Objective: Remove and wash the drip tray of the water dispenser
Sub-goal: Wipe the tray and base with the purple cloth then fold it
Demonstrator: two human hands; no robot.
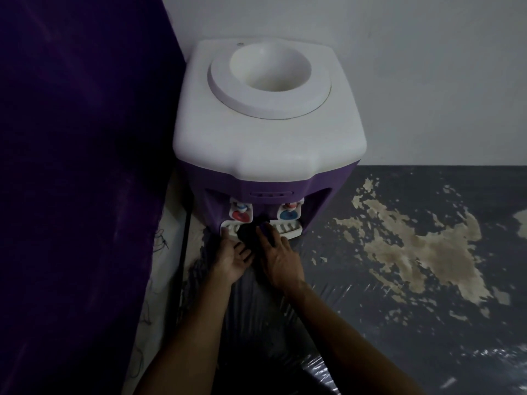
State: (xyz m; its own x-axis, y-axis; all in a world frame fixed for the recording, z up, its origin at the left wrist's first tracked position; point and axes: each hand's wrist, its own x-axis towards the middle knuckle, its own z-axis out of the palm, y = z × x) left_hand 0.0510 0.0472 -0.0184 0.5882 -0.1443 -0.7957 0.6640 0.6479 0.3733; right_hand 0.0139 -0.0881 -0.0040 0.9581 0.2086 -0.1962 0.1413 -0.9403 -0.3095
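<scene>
I am looking down at the purple-bodied, white-topped plastic water dispenser [268, 132], and I judge the task barely begun: the white slotted plastic drip tray [288, 228] is seated in its recess at the foot of the machine, so pulling it out and all of the washing are left.

My left hand [232, 259] lies palm up with its fingers loosely spread; the fingertips reach the near left corner of the tray, touching or just short of it, I cannot tell which. My right hand [281, 258] is palm down, fingers straight and slightly apart, laid over a dark, crumpled lump, perhaps a cloth [251, 232], that sits on the middle of the tray just beyond both sets of fingertips. Whether those fingers press it or only rest on it is too dim to say.

Just past the fingertips and above the tray hang two white taps, one with a red lever [241, 213] towards my left fingers, one with a blue lever [289, 213] towards my right.

As for contents, I can make out no water in the tray slots, and the round white bottle well [269, 67] on top, far beyond my fingers, holds no bottle.
</scene>
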